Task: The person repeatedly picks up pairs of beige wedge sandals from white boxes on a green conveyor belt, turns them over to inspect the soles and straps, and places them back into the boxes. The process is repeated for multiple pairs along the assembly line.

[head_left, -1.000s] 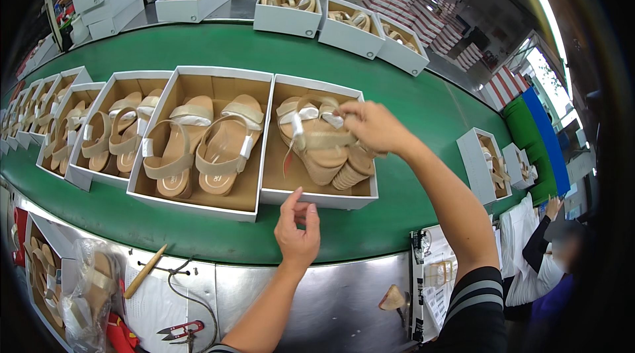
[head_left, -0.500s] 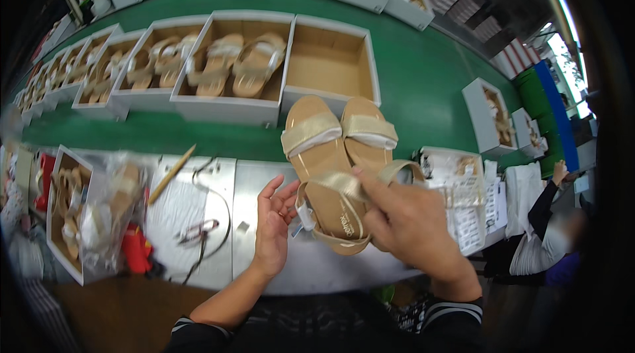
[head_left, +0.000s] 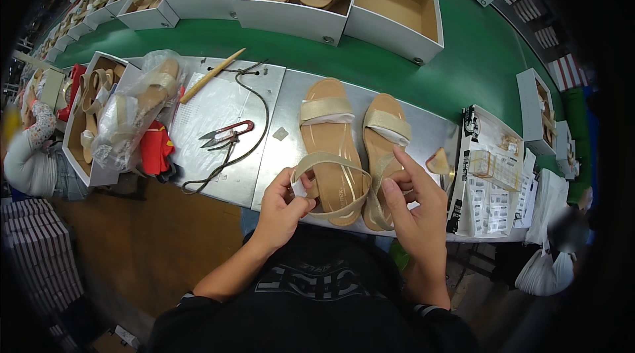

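Two beige sandals with gold straps lie side by side on the metal tabletop [head_left: 286, 105], toes away from me. My left hand [head_left: 281, 211] pinches the ankle strap of the left sandal [head_left: 326, 135], by its white-wrapped buckle side. That strap stands up in a loop over the insole. Over the ankle strap of the right sandal [head_left: 383, 125] is my right hand [head_left: 417, 204], its thumb and index finger apart and its other fingers partly curled. White wrapping shows under both front straps.
Boxed sandals [head_left: 294, 12] line the green belt, beside an empty box [head_left: 397, 2]. Left on the table are thread snips [head_left: 228, 133], a wooden stick [head_left: 211, 75], a bagged sandal [head_left: 142, 98] and an open box [head_left: 92, 168]. A label tray [head_left: 463, 184] stands right.
The sandals have come down from my right hand onto the tabletop and lie slightly apart. My left hand has closed on the left ankle strap; my right hand has loosened. The view has shifted.
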### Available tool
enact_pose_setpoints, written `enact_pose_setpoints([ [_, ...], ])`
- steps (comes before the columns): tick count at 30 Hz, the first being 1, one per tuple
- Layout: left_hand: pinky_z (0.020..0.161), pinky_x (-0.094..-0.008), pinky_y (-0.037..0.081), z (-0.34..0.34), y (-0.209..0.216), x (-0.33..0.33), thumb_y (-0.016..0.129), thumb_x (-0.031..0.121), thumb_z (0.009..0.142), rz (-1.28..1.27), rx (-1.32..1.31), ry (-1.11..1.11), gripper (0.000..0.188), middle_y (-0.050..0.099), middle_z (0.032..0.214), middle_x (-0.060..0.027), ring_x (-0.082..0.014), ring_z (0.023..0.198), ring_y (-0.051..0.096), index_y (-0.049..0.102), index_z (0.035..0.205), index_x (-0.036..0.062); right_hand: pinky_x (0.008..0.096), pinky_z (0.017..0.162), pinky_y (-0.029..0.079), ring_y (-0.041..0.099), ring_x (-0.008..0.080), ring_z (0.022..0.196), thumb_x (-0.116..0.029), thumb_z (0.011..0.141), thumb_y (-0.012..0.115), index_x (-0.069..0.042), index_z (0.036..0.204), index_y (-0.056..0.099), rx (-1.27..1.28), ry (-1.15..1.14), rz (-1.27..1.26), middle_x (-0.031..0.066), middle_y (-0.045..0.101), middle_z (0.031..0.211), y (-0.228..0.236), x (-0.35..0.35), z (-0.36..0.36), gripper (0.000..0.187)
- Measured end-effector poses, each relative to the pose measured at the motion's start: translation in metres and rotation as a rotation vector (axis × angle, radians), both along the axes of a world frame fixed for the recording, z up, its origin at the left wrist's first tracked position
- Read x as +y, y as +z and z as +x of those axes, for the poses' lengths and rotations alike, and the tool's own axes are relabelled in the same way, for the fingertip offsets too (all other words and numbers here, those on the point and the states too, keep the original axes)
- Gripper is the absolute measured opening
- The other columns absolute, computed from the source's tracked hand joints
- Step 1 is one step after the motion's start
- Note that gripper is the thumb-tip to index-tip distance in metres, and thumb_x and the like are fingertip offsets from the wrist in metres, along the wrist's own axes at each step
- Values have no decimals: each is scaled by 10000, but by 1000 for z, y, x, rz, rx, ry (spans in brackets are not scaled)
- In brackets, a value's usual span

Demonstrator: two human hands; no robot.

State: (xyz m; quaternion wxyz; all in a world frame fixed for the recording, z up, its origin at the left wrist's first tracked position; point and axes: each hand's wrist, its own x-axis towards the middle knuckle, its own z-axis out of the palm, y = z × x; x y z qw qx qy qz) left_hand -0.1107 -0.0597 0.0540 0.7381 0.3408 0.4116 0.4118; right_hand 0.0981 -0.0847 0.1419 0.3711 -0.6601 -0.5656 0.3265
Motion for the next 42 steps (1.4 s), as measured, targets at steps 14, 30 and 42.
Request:
enact_pose_setpoints([
  [14,884,-288,477,-3,58,-8,641,55,849,207,96,-27,302,385,1483,-179,-140,1109,547,530,1128,20,260,809,512,622,109,929,7,916,532,-14,1392,480,531,102,-49,115,663,1088,0,-15,-4,479],
  [30,968,-356,434,2,90,20,593,162,903,-17,-201,60,246,582,1155,-73,-154,1090,553,558,1116,43,299,1042,373,435,200,1298,-387,992,461,3,1525,111,878,171,-261,108,419,1426,-15,4,-15,748],
  [42,970,-351,408,9,92,38,542,283,956,-208,-248,20,322,600,1125,-33,-146,1069,541,579,1187,61,528,1036,411,437,283,1328,-510,989,360,-73,1466,285,1381,134,-463,133,395,1459,6,20,-25,651],
])
